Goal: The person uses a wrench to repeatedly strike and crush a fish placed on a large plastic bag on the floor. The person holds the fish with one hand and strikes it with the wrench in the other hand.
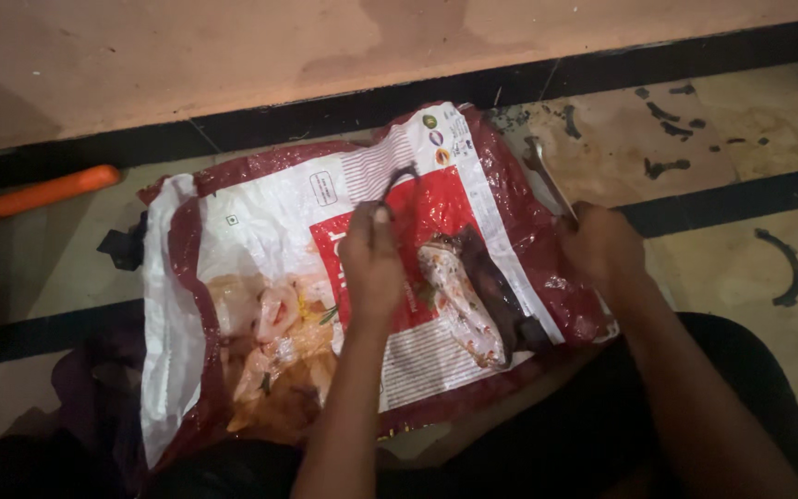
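Observation:
A red and white woven plastic sack point(260, 231) lies flat on the floor in front of me. My left hand point(373, 259) rests over its middle and pinches a thin dark curved strip point(401, 177) that arcs up from the fingertips. My right hand point(600, 242) is closed around the handle of a slim metal tool point(545, 176) whose far end points away toward the wall. A dark, greasy elongated part point(496, 291) lies on the sack between my hands.
An orange handle point(39, 196) lies at the left by the wall base. Dark curved strips point(791, 268) and smaller scraps point(665, 166) are scattered on the tiled floor at the right. A black scrap point(122, 248) sits at the sack's left edge.

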